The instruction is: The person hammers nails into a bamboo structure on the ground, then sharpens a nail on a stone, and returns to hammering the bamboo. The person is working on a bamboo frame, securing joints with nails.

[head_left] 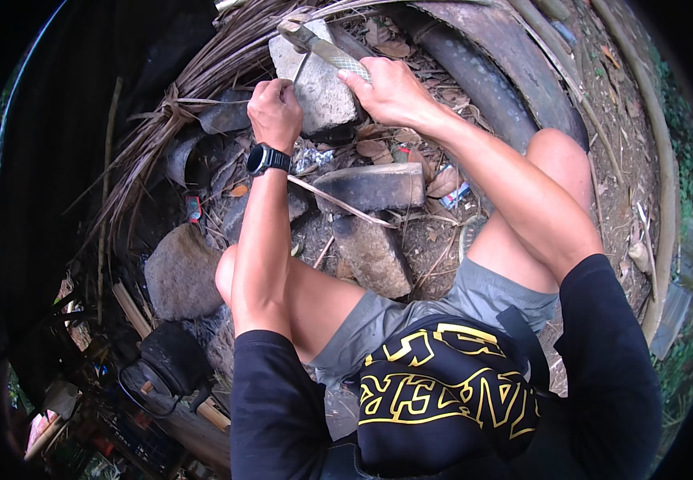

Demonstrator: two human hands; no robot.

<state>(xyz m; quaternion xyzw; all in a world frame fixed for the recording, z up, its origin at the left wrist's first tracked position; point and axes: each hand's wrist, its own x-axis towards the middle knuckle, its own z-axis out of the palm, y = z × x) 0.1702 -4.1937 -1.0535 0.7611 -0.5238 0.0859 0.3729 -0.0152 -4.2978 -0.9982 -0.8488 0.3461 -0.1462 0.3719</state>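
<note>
A pale grey block of stone [322,92] stands upright among dry palm fronds. My left hand [275,112], with a black watch on its wrist, is closed against the stone's left edge and seems to pinch something thin there. My right hand [390,92] grips the ribbed handle of a knife-like tool [326,50] whose blade end lies across the top of the stone. Both my bare knees frame the spot from below.
Dark flat stones [374,186] and a rounded rock [180,272] lie on the dirt between my legs. Dry fronds [202,72] fan out at upper left, a curved dark sheet [506,80] at upper right. A black kettle [166,360] sits at lower left.
</note>
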